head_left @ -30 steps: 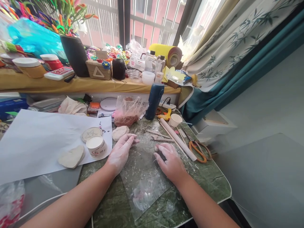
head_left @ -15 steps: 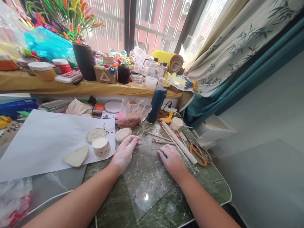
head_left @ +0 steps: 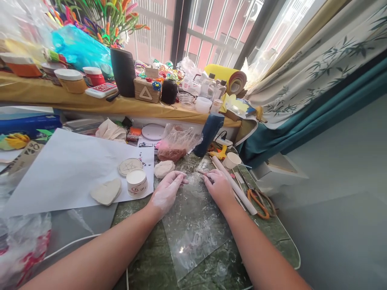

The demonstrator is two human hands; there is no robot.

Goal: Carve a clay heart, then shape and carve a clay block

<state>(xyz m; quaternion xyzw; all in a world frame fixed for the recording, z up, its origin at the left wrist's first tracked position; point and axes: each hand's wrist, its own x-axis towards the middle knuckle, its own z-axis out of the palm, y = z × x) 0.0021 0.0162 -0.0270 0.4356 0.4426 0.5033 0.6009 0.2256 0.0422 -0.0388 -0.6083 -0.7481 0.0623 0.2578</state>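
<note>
My left hand (head_left: 169, 189), dusted with white powder, hovers over a clear plastic sheet (head_left: 193, 229) with thumb and fingers pressed together. Whatever they may hold is hidden. Just beyond it sits a lump of pale clay (head_left: 164, 169). My right hand (head_left: 220, 187) has its fingers closed on a thin wooden modelling tool (head_left: 200, 172), whose end sticks out to the left. Right beside that hand lies a pale rolling pin (head_left: 238, 189). On the white paper to the left are a heart-shaped clay slab (head_left: 105, 191), a paper cup (head_left: 137, 184) and a round disc with a star (head_left: 130, 166).
Orange-handled scissors (head_left: 259, 203), another paper cup (head_left: 232, 160) and a yellow glue gun (head_left: 219, 152) lie at the right. A dark blue bottle (head_left: 210, 135) and a bag of reddish-brown material (head_left: 173, 149) stand behind. Jars and craft items crowd the windowsill (head_left: 121, 109).
My right hand has moved forward to the wooden tools and closed on one. A small pale bit at its fingertips no longer shows. My left hand keeps its pinch. The view has swung left.
</note>
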